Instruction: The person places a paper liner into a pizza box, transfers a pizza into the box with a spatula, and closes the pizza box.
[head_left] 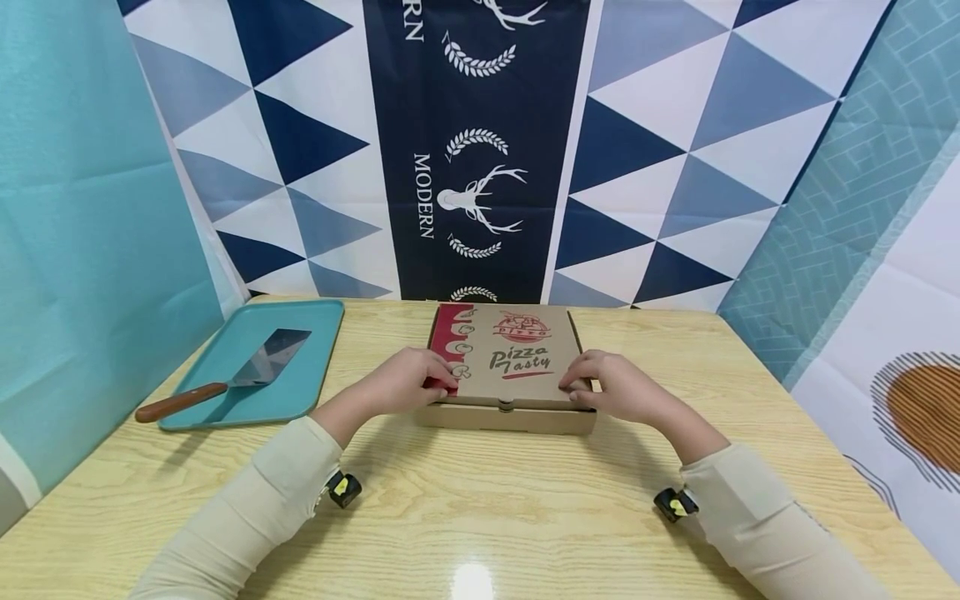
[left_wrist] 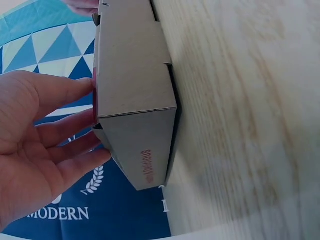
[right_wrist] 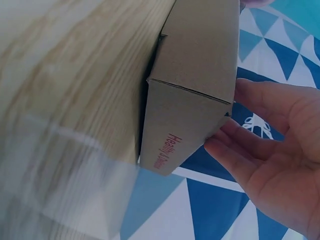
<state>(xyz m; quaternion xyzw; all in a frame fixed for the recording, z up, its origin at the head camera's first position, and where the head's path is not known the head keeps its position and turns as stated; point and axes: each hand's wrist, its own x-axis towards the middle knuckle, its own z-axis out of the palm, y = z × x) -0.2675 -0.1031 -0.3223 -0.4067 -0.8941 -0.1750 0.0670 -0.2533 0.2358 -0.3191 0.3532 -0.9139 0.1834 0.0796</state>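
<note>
A brown cardboard pizza box (head_left: 517, 367) with a red printed strip lies flat on the table, its lid down over the front wall. At the lid's front left corner is my left hand (head_left: 408, 381). Its thumb (left_wrist: 75, 89) touches the front edge and its other fingers bend at the side edge in the left wrist view. My right hand (head_left: 618, 387) pinches the front right corner likewise. In the right wrist view that thumb (right_wrist: 255, 90) meets the front edge of the box (right_wrist: 200, 55), with fingertips at the side. The box's inside is hidden.
On the left of the wooden table (head_left: 480, 500) lies a blue tray (head_left: 300, 392). A pizza server (head_left: 273, 354) with a wooden handle rests on it, the handle reaching over the tray's edge. A patterned cloth (head_left: 480, 150) hangs behind the table, with more cloth at both sides.
</note>
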